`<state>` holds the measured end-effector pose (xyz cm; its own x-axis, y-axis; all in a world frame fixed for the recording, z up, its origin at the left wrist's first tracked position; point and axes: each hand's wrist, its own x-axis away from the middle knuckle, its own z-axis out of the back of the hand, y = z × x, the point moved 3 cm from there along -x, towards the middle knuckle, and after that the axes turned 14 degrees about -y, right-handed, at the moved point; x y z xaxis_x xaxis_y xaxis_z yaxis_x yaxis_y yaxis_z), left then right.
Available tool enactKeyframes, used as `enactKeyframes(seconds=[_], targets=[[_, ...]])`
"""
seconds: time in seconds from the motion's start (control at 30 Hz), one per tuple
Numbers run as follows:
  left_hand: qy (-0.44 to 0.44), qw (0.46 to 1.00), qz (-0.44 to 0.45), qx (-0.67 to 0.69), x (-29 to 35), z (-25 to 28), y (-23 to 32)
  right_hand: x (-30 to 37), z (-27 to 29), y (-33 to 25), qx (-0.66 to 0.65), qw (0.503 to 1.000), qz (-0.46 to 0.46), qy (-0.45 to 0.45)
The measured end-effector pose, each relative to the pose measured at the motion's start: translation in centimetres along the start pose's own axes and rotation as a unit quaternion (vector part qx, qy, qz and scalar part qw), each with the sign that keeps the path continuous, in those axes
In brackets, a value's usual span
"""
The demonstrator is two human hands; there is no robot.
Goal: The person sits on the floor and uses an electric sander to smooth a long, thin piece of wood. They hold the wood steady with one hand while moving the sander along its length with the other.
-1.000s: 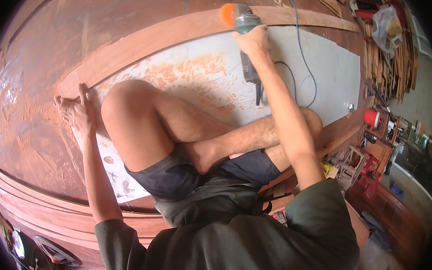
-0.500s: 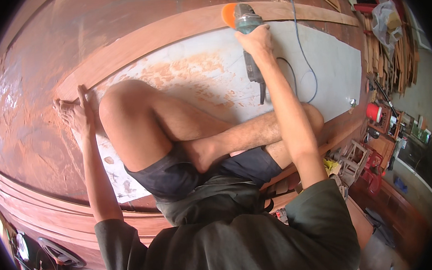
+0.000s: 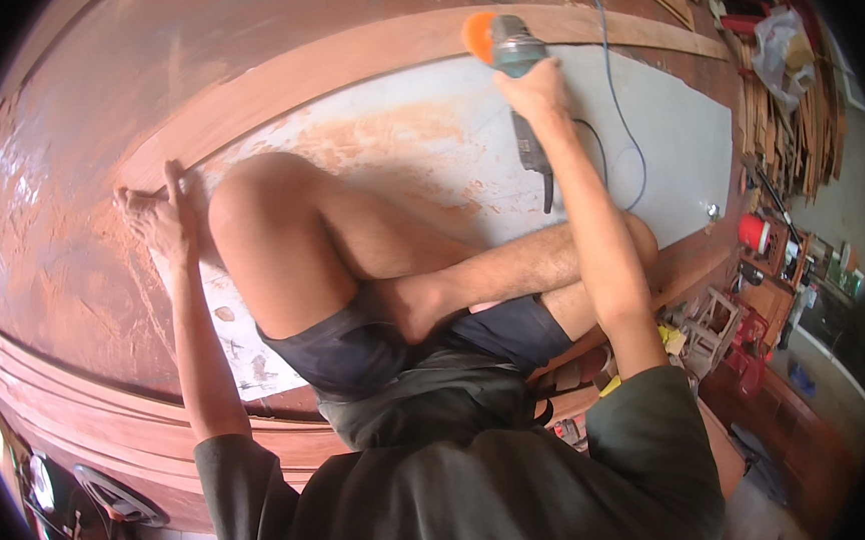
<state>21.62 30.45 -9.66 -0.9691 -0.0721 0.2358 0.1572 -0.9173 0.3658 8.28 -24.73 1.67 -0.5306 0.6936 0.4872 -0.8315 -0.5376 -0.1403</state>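
Observation:
A long, reddish wooden board [image 3: 290,99] lies crosswise in front of my bent legs. My left hand [image 3: 161,221] grips its left end, thumb along the near edge and fingers curled at the end. My right hand [image 3: 537,90] is wrapped round the body of a teal-and-black angle grinder [image 3: 532,143], farther right. The grinder's orange disc [image 3: 480,38] is over the board's right half; whether it touches the wood I cannot tell. Beneath my legs is a white sheet [image 3: 683,122], strewn with orange-brown sawdust [image 3: 382,128].
A blue cord [image 3: 612,77] loops to the right of the grinder. Long wooden strips [image 3: 82,415] lie at the lower left. Stacked wood offcuts [image 3: 816,153], a plastic bag [image 3: 781,55] and a small wooden stool frame [image 3: 707,326] are on the right.
The grinder has moved slightly right along the board with my right hand. My left hand keeps its place at the board's end. The whole view has shifted a little.

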Motion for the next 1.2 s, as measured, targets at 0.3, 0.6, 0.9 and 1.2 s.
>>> enactKeyframes(seconds=[0.3,0.6,0.9,1.2], targets=[[0.023,1.000,0.000,0.003,0.8,-0.1,1.1,3.0,-2.8,-4.6,-0.035,0.998,0.031,-0.037],[0.047,0.999,-0.020,-0.014,0.4,-0.9,0.1,-3.3,1.7,1.7,0.008,0.999,-0.030,0.015],[0.044,0.999,-0.028,0.009,1.1,0.0,1.8,0.8,-1.6,-4.5,-0.019,1.000,0.018,-0.006],[0.086,0.995,-0.042,-0.021,-0.2,-1.3,-0.2,-4.2,2.9,1.6,-0.020,0.999,-0.040,0.023]])
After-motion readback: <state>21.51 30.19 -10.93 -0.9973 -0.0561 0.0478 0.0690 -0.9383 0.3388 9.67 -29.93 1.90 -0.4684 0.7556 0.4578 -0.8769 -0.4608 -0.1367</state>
